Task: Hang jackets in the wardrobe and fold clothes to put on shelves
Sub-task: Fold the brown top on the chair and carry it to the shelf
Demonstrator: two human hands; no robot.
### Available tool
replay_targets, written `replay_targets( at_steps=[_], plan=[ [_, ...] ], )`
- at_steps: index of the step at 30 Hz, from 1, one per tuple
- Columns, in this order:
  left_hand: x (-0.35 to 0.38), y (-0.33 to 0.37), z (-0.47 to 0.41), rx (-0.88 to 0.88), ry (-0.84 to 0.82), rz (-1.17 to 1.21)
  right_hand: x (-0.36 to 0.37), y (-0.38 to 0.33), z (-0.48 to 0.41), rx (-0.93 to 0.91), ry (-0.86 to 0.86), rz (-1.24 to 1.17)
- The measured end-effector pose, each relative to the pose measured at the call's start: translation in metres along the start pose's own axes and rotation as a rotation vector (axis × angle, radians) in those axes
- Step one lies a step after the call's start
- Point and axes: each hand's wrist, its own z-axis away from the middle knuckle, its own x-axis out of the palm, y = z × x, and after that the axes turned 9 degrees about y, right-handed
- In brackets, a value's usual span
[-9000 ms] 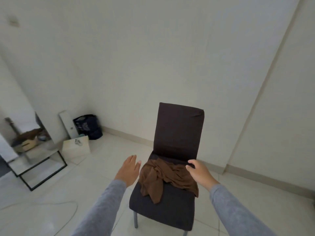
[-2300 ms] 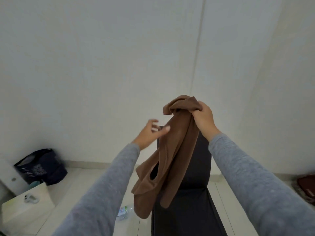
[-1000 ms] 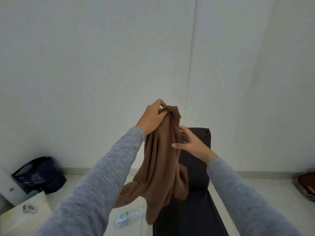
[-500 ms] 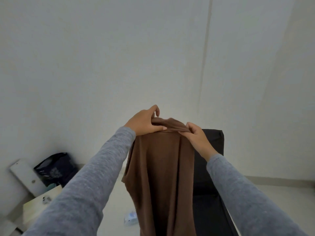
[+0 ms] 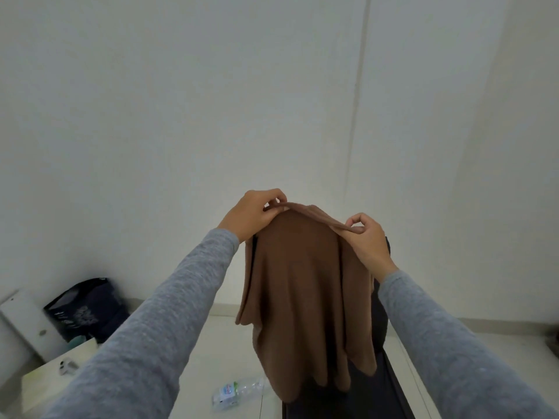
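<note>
A brown garment (image 5: 305, 285) is held up by its top edge in front of a dark chair (image 5: 379, 309).

The cloth is pinched at one upper corner by the left hand (image 5: 252, 214) and at the other by the right hand (image 5: 367, 240), fingers curled round the hem, so that it hangs open between them. A plastic bottle (image 5: 237, 390) is seen lying on the floor (image 5: 220, 343), and a dark bag (image 5: 86, 308) is set against the wall.

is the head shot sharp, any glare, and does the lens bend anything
Head view: soft, even light, no glare; the cloth, left hand and right hand are fairly sharp; the wide lens bows the wall seam; the bottle looks slightly soft.
</note>
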Motion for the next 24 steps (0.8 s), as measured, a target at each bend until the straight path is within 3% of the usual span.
replay_targets(
  at_steps=[3, 7, 10, 15, 18, 21, 24],
  plan=[
    [-0.001, 0.006, -0.013, 0.045, 0.155, -0.017, -0.004, 0.005, 0.006, 0.018, -0.123, 0.135],
    [-0.007, 0.011, -0.028, -0.053, 0.416, 0.068, -0.013, 0.028, 0.023, 0.036, -0.297, 0.252],
    [-0.014, 0.007, -0.03, -0.109, 0.471, 0.096, -0.011, 0.041, 0.03, 0.019, -0.387, 0.317],
    [-0.019, -0.003, -0.021, -0.206, 0.55, 0.097, -0.002, 0.047, 0.028, -0.137, -0.365, 0.534],
    [-0.025, -0.015, -0.013, -0.295, 0.589, 0.115, 0.002, 0.042, 0.031, -0.047, -0.389, 0.357],
    [-0.027, -0.029, -0.002, -0.314, 0.596, 0.088, 0.011, 0.042, 0.036, 0.035, -0.409, 0.352],
    [-0.026, -0.039, 0.009, -0.342, 0.627, 0.069, 0.021, 0.047, 0.043, 0.078, -0.272, 0.29]
  ],
)
